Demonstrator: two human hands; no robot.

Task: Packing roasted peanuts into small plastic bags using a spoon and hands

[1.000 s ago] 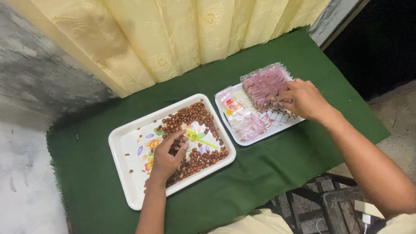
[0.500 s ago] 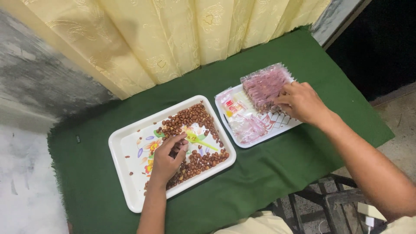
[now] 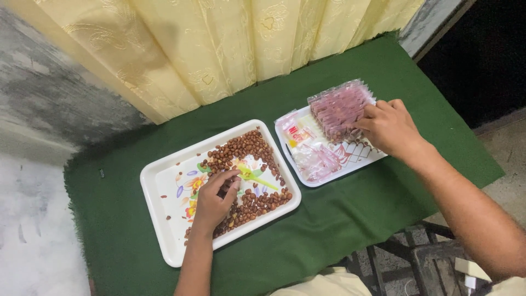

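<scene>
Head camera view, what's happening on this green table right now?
A person works over a green cloth-covered table. The left hand rests among brown peanuts spread on a white flowered rectangular tray. The right hand touches a stack of small clear plastic packets on a second white tray.

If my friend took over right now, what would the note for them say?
Left hand: fingers down in the brown peanuts on the big white tray, beside a small green scoop. It is hard to tell if it grips any.
Right hand: fingers touching the stack of pink packets on the smaller tray.
Loose clear packets lie on that same tray.
Done: many packets stacked.
Left: a large pile of peanuts, loose in the big tray.
</scene>
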